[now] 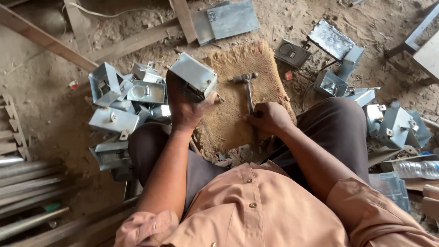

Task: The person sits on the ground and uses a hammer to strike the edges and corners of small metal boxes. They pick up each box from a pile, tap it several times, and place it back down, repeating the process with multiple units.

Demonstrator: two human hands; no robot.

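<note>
My left hand grips a grey sheet-metal box at frame centre, while my right hand's fingers close on the metal hammer, its handle running straight up-frame.

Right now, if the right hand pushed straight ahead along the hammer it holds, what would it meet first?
Likely only the mat: the right hand points up the hammer, whose head lies on it. Beyond is sandy ground; depth is unclear.
</note>
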